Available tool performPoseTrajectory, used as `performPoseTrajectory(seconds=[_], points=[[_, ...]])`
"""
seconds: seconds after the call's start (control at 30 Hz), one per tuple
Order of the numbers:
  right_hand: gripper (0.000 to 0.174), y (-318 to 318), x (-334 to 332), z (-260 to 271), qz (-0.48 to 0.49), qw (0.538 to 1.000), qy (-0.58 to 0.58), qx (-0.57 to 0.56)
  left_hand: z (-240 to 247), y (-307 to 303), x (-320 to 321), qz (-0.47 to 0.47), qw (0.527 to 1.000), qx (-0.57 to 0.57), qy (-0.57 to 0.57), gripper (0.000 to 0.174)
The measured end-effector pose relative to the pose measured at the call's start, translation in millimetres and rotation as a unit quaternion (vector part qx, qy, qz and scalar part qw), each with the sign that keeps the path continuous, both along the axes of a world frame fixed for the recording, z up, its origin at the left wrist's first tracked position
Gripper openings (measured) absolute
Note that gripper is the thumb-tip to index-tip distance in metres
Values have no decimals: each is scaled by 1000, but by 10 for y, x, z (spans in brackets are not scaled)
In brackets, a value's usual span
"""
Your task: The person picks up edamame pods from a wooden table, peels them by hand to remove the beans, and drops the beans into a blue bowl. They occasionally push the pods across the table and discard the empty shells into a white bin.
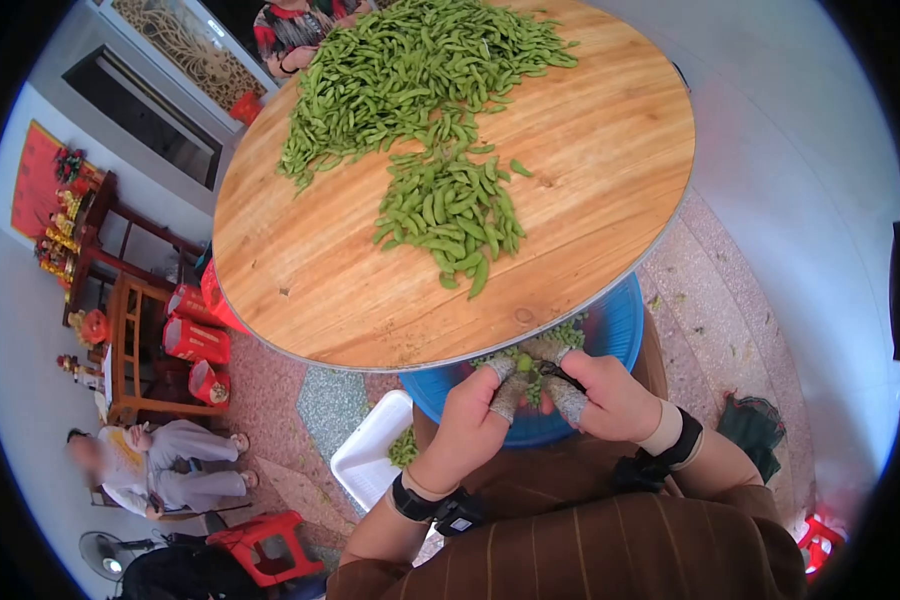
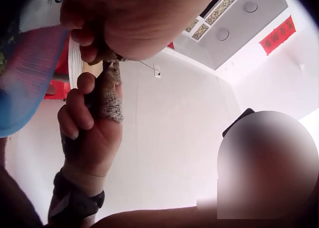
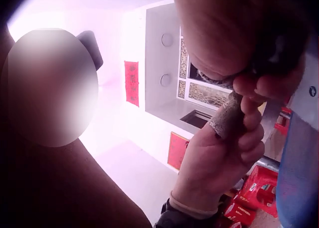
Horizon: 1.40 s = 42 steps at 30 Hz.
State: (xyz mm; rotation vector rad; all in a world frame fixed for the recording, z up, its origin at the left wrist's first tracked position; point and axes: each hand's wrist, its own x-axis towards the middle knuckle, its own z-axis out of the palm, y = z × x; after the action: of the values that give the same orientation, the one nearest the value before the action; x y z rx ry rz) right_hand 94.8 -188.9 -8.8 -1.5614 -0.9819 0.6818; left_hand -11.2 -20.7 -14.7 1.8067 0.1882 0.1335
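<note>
In the head view, my left hand (image 1: 468,418) and right hand (image 1: 620,400) meet over a blue basin (image 1: 626,322), just below the table's near edge. Grey knitted covers (image 1: 568,400) wrap the thumbs and some fingers. Between the fingertips both hands pinch a green bean pod (image 1: 524,362), mostly hidden by the fingers. A black band or tool lies by the right thumb. Small green beans (image 1: 570,332) show in the basin behind the hands. The wrist views show the two hands fingertip to fingertip, their fingers curled; the pod is hidden there.
A round wooden table (image 1: 350,280) bears a large heap of green pods (image 1: 400,95) and a smaller heap (image 1: 450,210) nearer me. A white tray (image 1: 365,460) with some green pieces stands left of the basin. Another person (image 1: 170,460) sits at the left; a red stool (image 1: 265,545) stands nearby.
</note>
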Motion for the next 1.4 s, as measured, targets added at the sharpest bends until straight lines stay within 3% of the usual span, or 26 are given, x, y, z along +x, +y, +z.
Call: performPoseTrajectory(seconds=[0.03, 0.1, 0.23, 0.3, 0.33, 0.37, 0.4, 0.43, 0.5, 0.53, 0.57, 0.6, 0.63, 0.7, 0.73, 0.77, 0.83, 0.93, 0.97, 1.0, 1.03, 1.07, 1.2, 1.27, 1.33, 1.4], points=[[35, -4, 0, -49, -1, 1000, 2, 0, -14, 8, -6, -1, 1000, 0, 2, 17], [31, -15, 2, -116, 7, 1000, 0, 12, -36, 36, -12, -14, 992, 122, -30, 18], [29, -22, 26, -78, -1, 998, 65, 4, -17, 52, 21, -35, 991, 128, -11, 16], [33, -45, 74, -55, 31, 980, 197, -23, -52, 66, 26, -67, 994, 86, 0, 17], [33, -56, 79, -74, 29, 979, 198, -25, -58, 69, 23, -68, 994, 84, 0, 17], [35, -62, 84, -100, 55, 962, 269, -4, -57, 71, 14, -62, 983, -152, 80, 14], [36, -61, 87, -128, 81, 937, 338, 18, -61, 69, 5, -51, 912, -377, 155, 14], [36, -41, 67, -157, 81, 937, 339, 17, -103, 55, 1, -51, 911, -377, 156, 14], [41, 29, 8, -248, 48, 956, 281, 69, -261, 41, 1, -98, 740, -658, 101, 24], [41, 51, 33, -341, 50, 956, 282, 67, -321, 74, 5, -95, 739, -660, 100, 24], [45, 72, 78, -434, 9, 999, -28, 27, -379, 111, 11, -50, 707, -688, 154, 25], [50, 83, 100, -481, -31, 941, -335, -14, -426, 131, -2, -4, 670, -713, 207, 27], [60, 67, 100, -478, -22, 913, -398, -89, -460, 140, -22, -1, 669, -714, 205, 27], [56, 36, 94, -527, -12, 910, -387, -148, -501, 152, -43, 45, 767, -589, 252, 24], [52, 24, 80, -560, -6, 905, -373, -206, -493, 147, -65, 48, 766, -590, 251, 24], [52, 25, 66, -588, -4, 905, -372, -207, -470, 137, -86, 56, 794, -555, 241, 24], [44, 24, 36, -631, -40, 956, -254, -141, -439, 125, -130, 66, 820, -520, 230, 23], [39, 80, 70, -628, -25, 974, -196, -110, -362, 262, -258, 52, 840, -508, 185, 25], [39, 86, 87, -601, -20, 974, -199, -106, -316, 415, -436, 30, 913, -321, 250, 25], [39, 74, 93, -558, -5, 974, -192, -121, -275, 557, -619, 10, 944, -119, 308, 26], [39, 78, 97, -531, 7, 974, -183, -136, -281, 689, -802, -51, 927, 176, 328, 24], [39, 99, 103, -527, 7, 975, -179, -132, -257, 785, -906, -112, 823, 454, 322, 22], [36, 163, 137, -304, 91, 982, -146, -80, 129, 786, -814, -6, 807, 516, 288, 13], [36, 230, 141, -13, 115, 983, -128, -56, 346, 706, -458, 83, 934, 333, 101, 10], [32, 253, 105, 290, 165, 983, -79, -8, 323, 683, -136, 133, 925, 353, 39, 12], [30, 251, 41, 604, 224, 974, -35, 14, 341, 707, 197, 136, 880, 455, 8, 20]])
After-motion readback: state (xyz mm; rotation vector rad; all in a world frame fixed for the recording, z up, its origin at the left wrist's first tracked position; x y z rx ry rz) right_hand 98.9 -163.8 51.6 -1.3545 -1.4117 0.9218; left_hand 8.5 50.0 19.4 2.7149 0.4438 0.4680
